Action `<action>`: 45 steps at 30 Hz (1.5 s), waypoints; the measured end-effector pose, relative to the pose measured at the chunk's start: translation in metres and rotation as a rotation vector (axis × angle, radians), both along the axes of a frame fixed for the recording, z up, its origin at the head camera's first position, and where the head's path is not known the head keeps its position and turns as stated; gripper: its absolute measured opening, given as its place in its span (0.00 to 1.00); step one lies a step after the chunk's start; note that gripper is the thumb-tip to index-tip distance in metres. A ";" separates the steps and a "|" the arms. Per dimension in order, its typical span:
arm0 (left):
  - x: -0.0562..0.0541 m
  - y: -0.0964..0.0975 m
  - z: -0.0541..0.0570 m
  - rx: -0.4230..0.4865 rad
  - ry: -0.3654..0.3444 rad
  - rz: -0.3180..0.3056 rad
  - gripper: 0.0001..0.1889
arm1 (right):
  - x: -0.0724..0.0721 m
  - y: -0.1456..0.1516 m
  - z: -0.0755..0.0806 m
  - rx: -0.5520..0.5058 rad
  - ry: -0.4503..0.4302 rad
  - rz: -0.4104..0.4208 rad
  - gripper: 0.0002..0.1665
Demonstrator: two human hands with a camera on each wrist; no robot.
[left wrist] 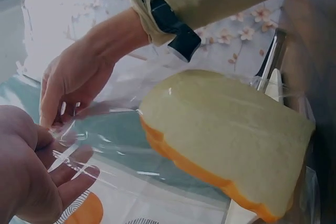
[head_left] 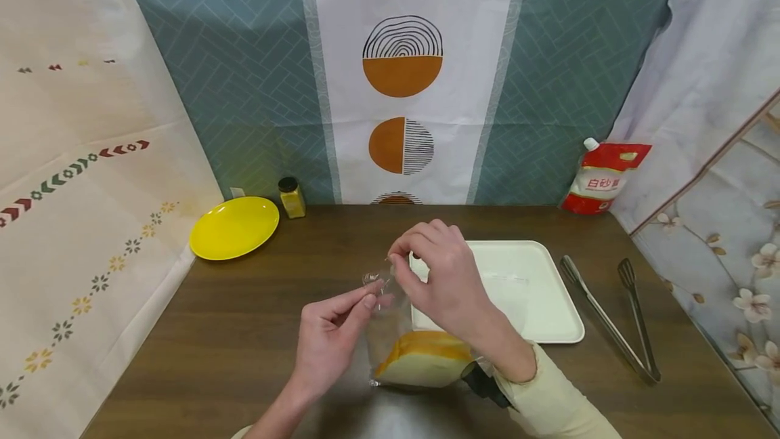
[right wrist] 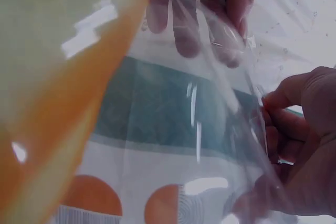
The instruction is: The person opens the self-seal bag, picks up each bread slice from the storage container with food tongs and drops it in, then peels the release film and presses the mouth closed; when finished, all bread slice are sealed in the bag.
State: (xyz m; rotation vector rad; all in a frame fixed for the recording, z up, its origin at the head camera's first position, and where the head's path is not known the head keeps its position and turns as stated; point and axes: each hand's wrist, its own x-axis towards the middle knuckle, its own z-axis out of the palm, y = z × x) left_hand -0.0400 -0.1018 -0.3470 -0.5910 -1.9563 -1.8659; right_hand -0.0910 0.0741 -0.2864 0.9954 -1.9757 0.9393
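Note:
A clear plastic bag hangs between the two hands with a thick slice of bread inside, pale with an orange-brown crust. In the left wrist view the bread slice shows its broad face through the film. The left hand pinches the bag's top edge between thumb and fingers; in the left wrist view some of its fingers show behind the film. Just to the right and higher, the right hand pinches the bag's mouth at the other side, thumb against fingertips. A tiny gold-coloured bit shows at its fingertips.
Behind the right forearm lies a white tray. Metal tongs rest right of it. At the back stand a red-and-white pouch and a yellow jar with a black lid. A yellow plate is at the left.

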 end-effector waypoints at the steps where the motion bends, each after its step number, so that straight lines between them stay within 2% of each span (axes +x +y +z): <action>1: 0.000 0.000 0.000 0.008 -0.015 0.003 0.13 | 0.000 0.002 0.000 -0.012 -0.016 0.003 0.07; 4: -0.001 0.000 0.000 0.019 -0.068 0.003 0.13 | 0.000 0.006 0.001 -0.048 -0.043 -0.009 0.07; 9: -0.001 -0.002 0.001 0.067 -0.198 -0.035 0.10 | 0.000 0.012 0.002 -0.116 -0.054 -0.063 0.07; 12: -0.002 -0.002 0.002 0.100 -0.241 -0.057 0.10 | 0.000 0.017 0.004 -0.148 -0.068 -0.104 0.06; 21: -0.004 -0.003 0.002 0.160 -0.211 -0.093 0.10 | 0.004 0.039 0.009 -0.251 -0.100 -0.234 0.04; 28: -0.005 -0.006 0.002 0.128 -0.230 -0.081 0.11 | 0.007 0.062 0.013 -0.376 -0.207 -0.326 0.03; 34: -0.007 -0.009 0.002 0.098 -0.230 -0.072 0.11 | 0.009 0.080 0.016 -0.544 -0.311 -0.271 0.06; 38: -0.006 -0.011 0.001 0.095 -0.253 -0.065 0.11 | 0.006 0.092 0.016 -0.636 -0.334 -0.234 0.09; 45: -0.008 -0.012 0.001 0.081 -0.264 -0.074 0.11 | -0.001 0.120 0.015 -0.873 -0.344 -0.130 0.07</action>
